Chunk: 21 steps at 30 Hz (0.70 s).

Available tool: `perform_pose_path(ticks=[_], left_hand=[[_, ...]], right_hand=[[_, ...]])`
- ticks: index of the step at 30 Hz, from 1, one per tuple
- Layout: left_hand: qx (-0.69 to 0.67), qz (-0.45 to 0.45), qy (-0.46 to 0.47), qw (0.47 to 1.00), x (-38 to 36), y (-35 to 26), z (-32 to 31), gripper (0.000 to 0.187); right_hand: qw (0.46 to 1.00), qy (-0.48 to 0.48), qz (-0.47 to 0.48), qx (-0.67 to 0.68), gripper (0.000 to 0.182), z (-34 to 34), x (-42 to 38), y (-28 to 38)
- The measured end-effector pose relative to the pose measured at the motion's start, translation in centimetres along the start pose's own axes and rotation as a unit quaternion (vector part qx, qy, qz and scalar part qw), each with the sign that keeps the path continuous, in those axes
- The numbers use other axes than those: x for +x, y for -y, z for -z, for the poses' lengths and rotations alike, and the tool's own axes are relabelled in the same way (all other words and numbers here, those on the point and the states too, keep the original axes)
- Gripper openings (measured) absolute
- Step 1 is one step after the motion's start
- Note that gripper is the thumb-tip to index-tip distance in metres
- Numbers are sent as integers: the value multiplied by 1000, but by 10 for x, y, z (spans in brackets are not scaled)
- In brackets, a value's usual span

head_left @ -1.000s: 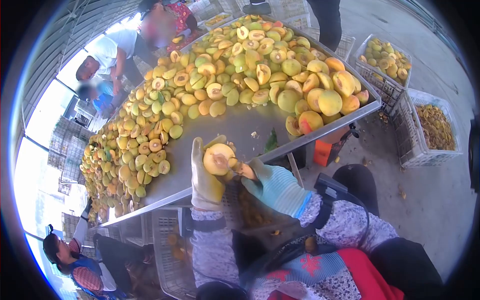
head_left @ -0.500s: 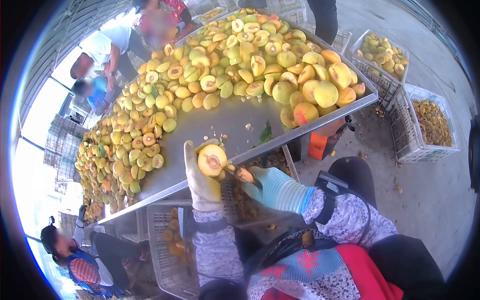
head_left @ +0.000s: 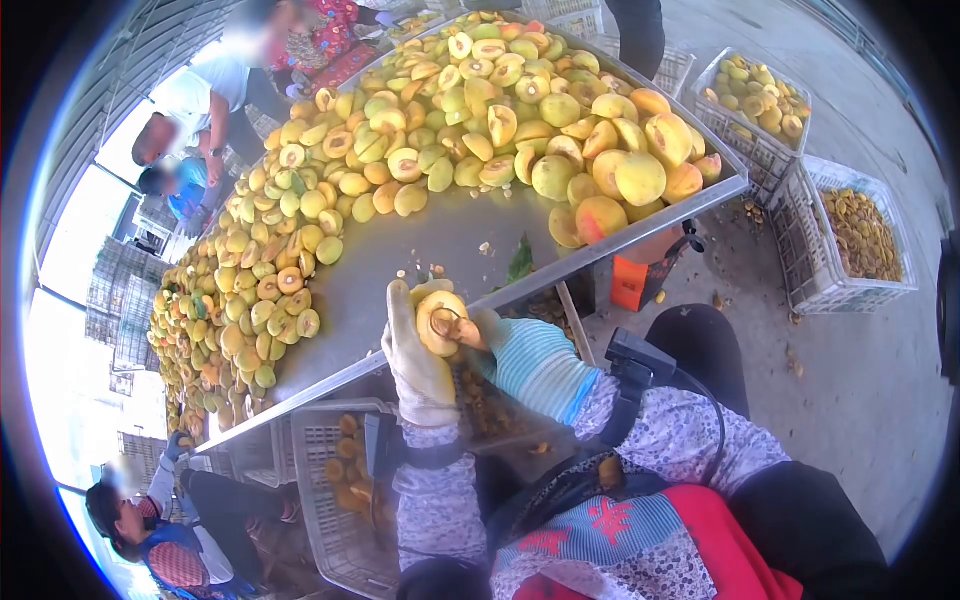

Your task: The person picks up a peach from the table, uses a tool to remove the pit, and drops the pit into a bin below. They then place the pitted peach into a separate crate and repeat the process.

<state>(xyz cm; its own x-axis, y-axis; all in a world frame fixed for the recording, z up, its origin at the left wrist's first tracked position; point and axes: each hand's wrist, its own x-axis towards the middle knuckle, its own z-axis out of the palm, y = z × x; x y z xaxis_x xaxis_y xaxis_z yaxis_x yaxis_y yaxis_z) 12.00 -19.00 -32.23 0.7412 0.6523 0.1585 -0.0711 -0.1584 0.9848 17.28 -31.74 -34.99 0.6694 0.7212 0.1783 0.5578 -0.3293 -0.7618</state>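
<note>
My left hand (head_left: 421, 378), in an off-white glove, holds a halved yellow peach (head_left: 434, 304) with its cut face toward my right hand. My right hand (head_left: 535, 362), in a blue-and-white striped glove, is closed at the fruit. From it a small pitting tool with a thin curved blade (head_left: 437, 322) presses into the stone hollow; its handle is mostly hidden by my fingers. Both hands are at the near rim of a metal table (head_left: 375, 265). Many peach halves (head_left: 400, 165) are heaped along its far and left sides.
Below the table stands a crate (head_left: 322, 500) with fruit pieces. To the right are a crate of peach halves (head_left: 758, 105) and a crate of brown stones (head_left: 862, 235). An orange-and-black container (head_left: 630, 283) is under the table corner. Other people (head_left: 190, 105) work around the table.
The right hand has moved left and up to the peach half, and the tool has gone from beside it into its stone hollow. The left hand has tilted the fruit slightly.
</note>
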Motion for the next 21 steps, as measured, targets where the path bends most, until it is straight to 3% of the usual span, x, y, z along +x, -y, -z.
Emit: perform_pose_path(ticks=[1,3,7,10,13,16,19,21], left_hand=[[-1,1,1,1000,-1,2,0,45],[181,-121,8,976,-3,5,3,31],[240,-180,18,954,-8,-2,4,19],[216,-102,76,968,-8,-7,9,13],[68,48,80,993,-6,-4,8,13],[40,-32,31,998,-8,6,2,14],[32,-30,24,999,-10,2,1,15],[79,16,71,994,-9,-12,3,43]], right_hand=[[1000,1,10,3,29,0,-1,-1],[1000,13,-5,7,29,-4,-2,-4],[996,75,-41,15,32,-4,-5,-7],[995,88,-49,19,34,-8,-7,-11],[988,99,-85,80,33,-13,-10,-8],[978,114,-90,151,33,-17,-11,-10],[987,101,-64,104,33,-12,-14,-12],[988,109,-68,90,32,-13,-17,-14]])
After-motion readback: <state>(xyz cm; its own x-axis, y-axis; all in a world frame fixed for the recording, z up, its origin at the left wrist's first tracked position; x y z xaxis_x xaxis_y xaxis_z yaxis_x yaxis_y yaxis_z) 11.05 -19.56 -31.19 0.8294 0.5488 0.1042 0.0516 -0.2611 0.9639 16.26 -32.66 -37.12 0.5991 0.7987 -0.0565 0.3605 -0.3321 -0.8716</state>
